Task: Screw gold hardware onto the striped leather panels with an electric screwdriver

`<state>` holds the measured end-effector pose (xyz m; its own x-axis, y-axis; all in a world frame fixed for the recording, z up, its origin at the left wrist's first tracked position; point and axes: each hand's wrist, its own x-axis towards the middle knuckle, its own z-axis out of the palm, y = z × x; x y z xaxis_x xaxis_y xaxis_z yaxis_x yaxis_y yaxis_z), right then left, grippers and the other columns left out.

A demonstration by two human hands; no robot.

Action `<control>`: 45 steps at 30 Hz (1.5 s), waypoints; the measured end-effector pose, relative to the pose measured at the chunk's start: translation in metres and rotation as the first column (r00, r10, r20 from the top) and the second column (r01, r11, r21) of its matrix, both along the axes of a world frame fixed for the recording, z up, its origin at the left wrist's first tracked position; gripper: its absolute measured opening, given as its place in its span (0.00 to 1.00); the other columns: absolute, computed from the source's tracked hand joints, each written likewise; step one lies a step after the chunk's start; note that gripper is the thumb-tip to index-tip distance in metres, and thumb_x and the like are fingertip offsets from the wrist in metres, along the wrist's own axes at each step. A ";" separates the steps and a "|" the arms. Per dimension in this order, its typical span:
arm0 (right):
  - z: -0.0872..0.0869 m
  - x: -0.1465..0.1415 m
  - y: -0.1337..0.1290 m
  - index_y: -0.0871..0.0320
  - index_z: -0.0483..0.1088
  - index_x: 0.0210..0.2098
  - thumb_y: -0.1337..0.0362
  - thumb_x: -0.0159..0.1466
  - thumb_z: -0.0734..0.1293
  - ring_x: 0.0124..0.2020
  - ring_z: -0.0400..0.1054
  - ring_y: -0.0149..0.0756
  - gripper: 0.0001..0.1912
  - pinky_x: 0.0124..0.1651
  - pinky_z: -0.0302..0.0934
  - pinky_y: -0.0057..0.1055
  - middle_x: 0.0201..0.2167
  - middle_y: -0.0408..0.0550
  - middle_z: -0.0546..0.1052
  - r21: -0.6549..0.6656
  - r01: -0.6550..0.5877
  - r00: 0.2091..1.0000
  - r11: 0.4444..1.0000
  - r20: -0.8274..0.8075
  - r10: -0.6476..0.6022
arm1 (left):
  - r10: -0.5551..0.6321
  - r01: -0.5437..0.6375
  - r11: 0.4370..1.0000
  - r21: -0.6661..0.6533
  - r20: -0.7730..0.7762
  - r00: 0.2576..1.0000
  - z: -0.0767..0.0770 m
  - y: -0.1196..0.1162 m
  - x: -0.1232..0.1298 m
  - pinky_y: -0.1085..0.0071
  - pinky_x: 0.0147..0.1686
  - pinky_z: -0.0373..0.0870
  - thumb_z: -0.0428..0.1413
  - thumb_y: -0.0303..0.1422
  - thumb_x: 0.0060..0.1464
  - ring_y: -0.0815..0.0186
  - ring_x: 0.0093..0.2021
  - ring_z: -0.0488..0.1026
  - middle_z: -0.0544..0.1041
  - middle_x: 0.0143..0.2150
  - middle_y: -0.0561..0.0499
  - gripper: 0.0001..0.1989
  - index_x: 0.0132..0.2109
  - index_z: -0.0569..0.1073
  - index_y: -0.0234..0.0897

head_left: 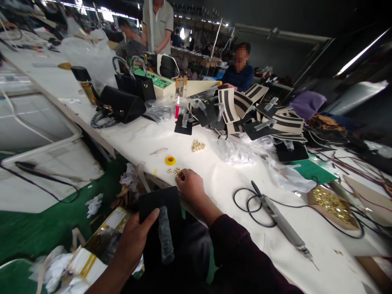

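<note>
My left hand [133, 239] grips a black bag panel [150, 204] by its left edge, thumb on top, over my lap. A strip wrapped in clear plastic [165, 239] runs down the panel's face. At the table's near edge, my right hand [190, 183] has its fingers curled together right beside a few small gold-coloured metal fittings [177, 170]. Whatever is between those fingertips is too small to make out. Just beyond lies a yellow tape roll [170, 160], and farther back a small heap of gold-coloured fittings [198, 145].
A corded electric screwdriver [283, 222] lies on the white table [220, 196] at right, near a box of gold hardware [332, 204]. Striped bag pieces [239, 106] are piled behind. Black handbags [122, 104] and a green machine [157, 81] stand back left. People [240, 69] sit and stand beyond.
</note>
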<state>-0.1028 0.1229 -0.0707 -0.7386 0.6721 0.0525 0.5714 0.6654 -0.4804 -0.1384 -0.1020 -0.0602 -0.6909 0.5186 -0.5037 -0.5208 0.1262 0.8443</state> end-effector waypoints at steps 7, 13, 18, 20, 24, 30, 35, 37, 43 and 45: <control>0.004 0.010 0.010 0.55 0.79 0.40 0.61 0.74 0.61 0.42 0.72 0.39 0.14 0.44 0.59 0.32 0.43 0.51 0.80 -0.010 -0.057 0.998 0.998 -0.022 0.056 | -0.027 0.028 0.999 0.021 -0.059 0.998 0.002 0.000 0.003 0.64 0.40 0.81 0.73 0.51 0.45 0.55 0.37 0.85 0.87 0.40 0.44 0.30 0.48 0.83 0.33; -0.005 0.014 0.018 0.54 0.80 0.41 0.64 0.69 0.67 0.43 0.74 0.40 0.08 0.48 0.62 0.32 0.45 0.50 0.81 -0.112 -0.074 0.987 0.991 -0.152 0.057 | -0.084 0.089 0.995 0.045 -0.105 0.991 -0.005 -0.002 0.004 0.65 0.41 0.80 0.71 0.50 0.50 0.52 0.43 0.85 0.87 0.41 0.43 0.28 0.49 0.82 0.33; 0.010 0.033 0.010 0.57 0.80 0.43 0.58 0.70 0.66 0.37 0.74 0.37 0.12 0.42 0.67 0.32 0.38 0.49 0.82 -0.295 0.003 0.939 0.956 -0.327 -0.104 | -0.100 0.103 0.995 0.011 -0.186 0.977 0.000 -0.001 0.005 0.64 0.45 0.80 0.69 0.52 0.51 0.51 0.46 0.84 0.87 0.44 0.43 0.31 0.54 0.81 0.33; 0.024 0.055 -0.004 0.58 0.80 0.44 0.52 0.68 0.69 0.31 0.71 0.36 0.16 0.35 0.66 0.32 0.34 0.47 0.80 -0.507 -0.013 0.865 0.862 -0.438 -0.244 | -0.126 0.125 0.992 -0.021 -0.238 0.963 0.005 0.003 0.006 0.63 0.45 0.79 0.68 0.53 0.52 0.50 0.47 0.84 0.87 0.45 0.43 0.32 0.55 0.81 0.33; 0.047 0.104 -0.045 0.56 0.82 0.39 0.51 0.59 0.78 0.25 0.63 0.30 0.16 0.31 0.60 0.29 0.25 0.40 0.74 -0.799 -0.152 0.751 0.582 -0.476 -0.458 | -0.216 0.190 0.976 -0.106 -0.347 0.913 0.018 0.016 0.014 0.64 0.44 0.78 0.65 0.56 0.54 0.51 0.44 0.83 0.87 0.43 0.44 0.31 0.50 0.83 0.33; 0.052 0.138 -0.075 0.55 0.83 0.37 0.56 0.61 0.78 0.33 0.67 0.32 0.10 0.41 0.63 0.30 0.33 0.42 0.79 -0.794 -0.144 0.656 0.591 -0.524 -0.544 | -0.339 0.295 0.941 -0.167 -0.502 0.795 0.034 0.035 0.035 0.67 0.38 0.77 0.62 0.55 0.57 0.54 0.40 0.82 0.87 0.38 0.47 0.26 0.43 0.84 0.33; 0.049 0.155 -0.077 0.55 0.82 0.37 0.57 0.63 0.77 0.38 0.71 0.34 0.08 0.44 0.65 0.31 0.36 0.44 0.80 -0.766 -0.143 0.602 0.626 -0.570 -0.560 | -0.409 0.364 0.910 -0.197 -0.563 0.718 0.041 0.044 0.053 0.68 0.39 0.78 0.62 0.51 0.58 0.54 0.40 0.82 0.86 0.38 0.48 0.23 0.43 0.84 0.33; 0.048 0.162 -0.077 0.54 0.82 0.37 0.58 0.63 0.77 0.38 0.72 0.34 0.07 0.45 0.65 0.31 0.36 0.44 0.80 -0.751 -0.148 0.589 0.643 -0.589 -0.553 | -0.419 0.371 0.905 -0.207 -0.582 0.697 0.043 0.047 0.060 0.68 0.39 0.78 0.62 0.50 0.58 0.55 0.40 0.82 0.87 0.39 0.48 0.22 0.44 0.84 0.34; 0.047 0.176 -0.079 0.53 0.81 0.38 0.59 0.66 0.75 0.40 0.74 0.37 0.05 0.46 0.67 0.34 0.38 0.46 0.81 -0.682 -0.097 0.587 0.725 -0.627 -0.511 | -0.407 0.357 0.909 -0.214 -0.638 0.654 0.050 0.052 0.079 0.68 0.38 0.78 0.63 0.49 0.57 0.55 0.38 0.82 0.87 0.39 0.48 0.21 0.44 0.85 0.34; 0.048 0.179 -0.080 0.53 0.81 0.38 0.59 0.66 0.74 0.39 0.74 0.37 0.05 0.45 0.69 0.34 0.38 0.46 0.81 -0.630 -0.055 0.584 0.775 -0.650 -0.487 | -0.411 0.361 0.906 -0.219 -0.658 0.631 0.051 0.051 0.084 0.69 0.37 0.78 0.62 0.48 0.58 0.56 0.37 0.82 0.87 0.39 0.48 0.20 0.44 0.85 0.35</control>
<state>0.0767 0.0425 -0.0227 -0.4256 0.9015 0.0787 -0.0919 0.0435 -0.9948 -0.0544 -0.0506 -0.0088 -0.5943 0.8039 -0.0218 0.2968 0.2444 0.9231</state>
